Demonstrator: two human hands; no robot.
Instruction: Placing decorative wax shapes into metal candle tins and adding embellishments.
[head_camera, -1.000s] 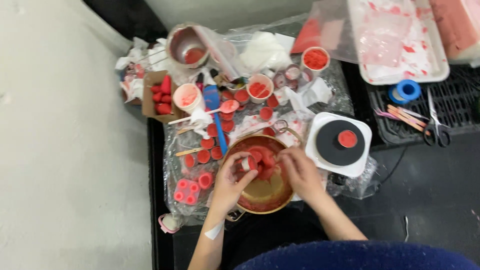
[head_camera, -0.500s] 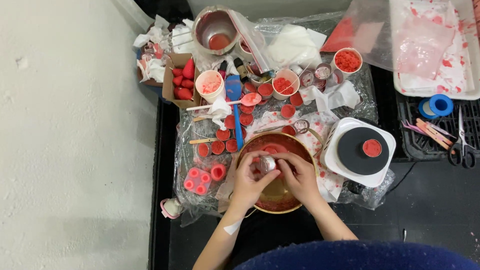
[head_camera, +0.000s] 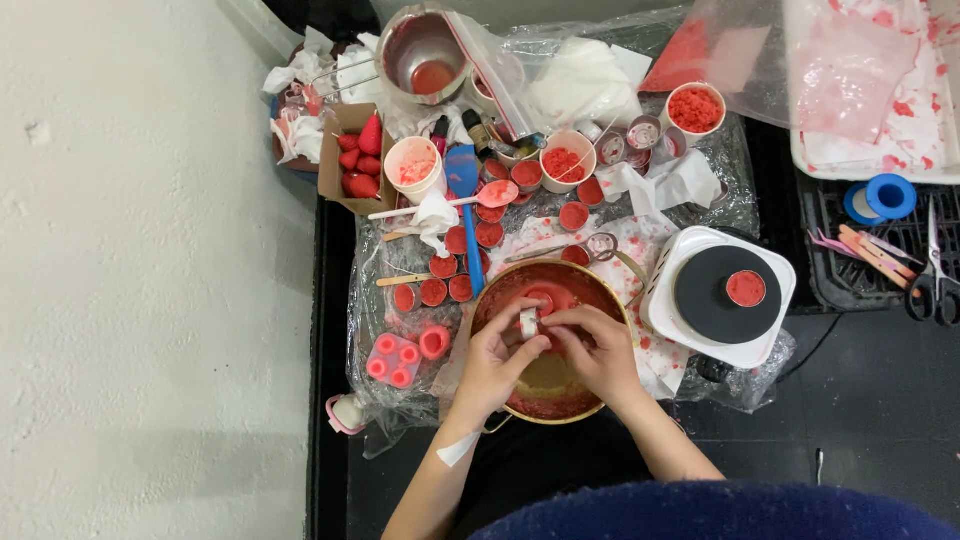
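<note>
Pinching a small pale cup (head_camera: 528, 322) between their fingertips, both hands meet over the gold-rimmed bowl (head_camera: 500, 295), which is smeared red inside. The left hand (head_camera: 492, 362) curls narrow around the cup from below, thumb and forefinger on it; the right hand (head_camera: 597, 350) closes in from the other side, its fingertips touching the cup's edge — whether it truly grips I cannot tell. A white strip is stuck on the left wrist.

Just right of the bowl stands a white square hot plate (head_camera: 722, 294) with a black round top and a small red-filled tin (head_camera: 745, 288) at its centre. Left of the bowl lie a pink mould (head_camera: 393, 360) with round cells and a row of little red-filled cups (head_camera: 433, 292); a blue spatula (head_camera: 466, 200) lies beside them. Farther back — a brown cardboard box (head_camera: 335, 160) of red strawberry shapes, white paper cups (head_camera: 413, 165) stained red, a steel pot (head_camera: 425, 55) and a clear zip bag (head_camera: 500, 75) leaning on it. Crinkled clear plastic sheeting (head_camera: 365, 300) covers the table. At far right sit a blue tape roll (head_camera: 889, 195), scissors (head_camera: 933, 270) and wooden sticks (head_camera: 868, 250) on a black crate, with a red-spattered white tray (head_camera: 870, 90) behind.
</note>
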